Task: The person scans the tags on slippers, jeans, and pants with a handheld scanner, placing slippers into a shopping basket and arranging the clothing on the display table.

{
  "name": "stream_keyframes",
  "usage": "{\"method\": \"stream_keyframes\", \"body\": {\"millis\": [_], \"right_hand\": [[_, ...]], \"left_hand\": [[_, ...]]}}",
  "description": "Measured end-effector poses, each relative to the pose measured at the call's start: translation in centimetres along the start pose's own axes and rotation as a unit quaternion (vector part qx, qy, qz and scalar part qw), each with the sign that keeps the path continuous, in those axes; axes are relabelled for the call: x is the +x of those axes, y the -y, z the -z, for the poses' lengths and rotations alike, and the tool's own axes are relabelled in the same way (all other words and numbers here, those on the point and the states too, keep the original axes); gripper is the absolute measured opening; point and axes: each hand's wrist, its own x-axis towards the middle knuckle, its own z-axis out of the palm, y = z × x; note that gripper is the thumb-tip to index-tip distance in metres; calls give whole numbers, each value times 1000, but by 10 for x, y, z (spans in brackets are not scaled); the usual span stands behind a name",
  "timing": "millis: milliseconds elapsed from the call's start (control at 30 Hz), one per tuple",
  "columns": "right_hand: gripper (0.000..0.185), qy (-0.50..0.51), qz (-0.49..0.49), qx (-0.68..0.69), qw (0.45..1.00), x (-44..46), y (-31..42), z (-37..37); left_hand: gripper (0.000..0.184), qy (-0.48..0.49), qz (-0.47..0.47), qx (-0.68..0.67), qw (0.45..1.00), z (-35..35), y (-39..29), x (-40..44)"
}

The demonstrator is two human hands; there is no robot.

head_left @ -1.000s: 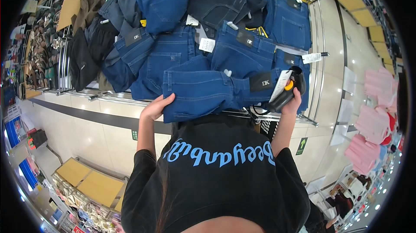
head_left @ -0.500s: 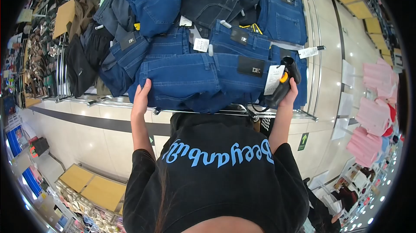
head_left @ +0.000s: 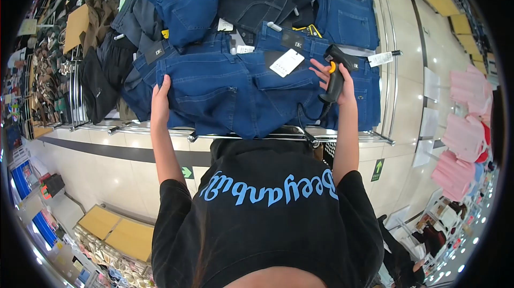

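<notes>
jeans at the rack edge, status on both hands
Left hand on jeans' waistband end. Right hand holding scanner, fingers spread. White tag exposed; scanner cord hanging near jeans' right end.

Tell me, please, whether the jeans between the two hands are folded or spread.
Spread at the seat: the jeans show both back pockets side by side, facing up. How the legs lie, I cannot tell.
</notes>
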Motion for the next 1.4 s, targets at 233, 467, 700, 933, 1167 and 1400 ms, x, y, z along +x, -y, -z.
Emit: {"method": "stream_keyframes", "body": {"millis": [233,467,700,933,1167,1400], "right_hand": [[42,-39,-42,-110,992,24,-7,13],[42,140,-132,-187,963,18,-30,0],[56,103,-89,-186,973,13,-85,-41],[64,171,12,-398,901,2,-104,-120],[56,299,136,-467,821,-10,-123,-201],[30,489,-63,-197,848,-23,-113,-247]], "left_hand": [[51,-34,10,-221,975,9,-11,16],[48,-4,36,-314,949,59,-27,77],[45,-31,90,-215,972,49,27,77],[58,-42,109,-244,963,38,57,35],[71,1,147,-176,973,23,64,5],[65,464,85,-51,880,-19,31,-74]]}}
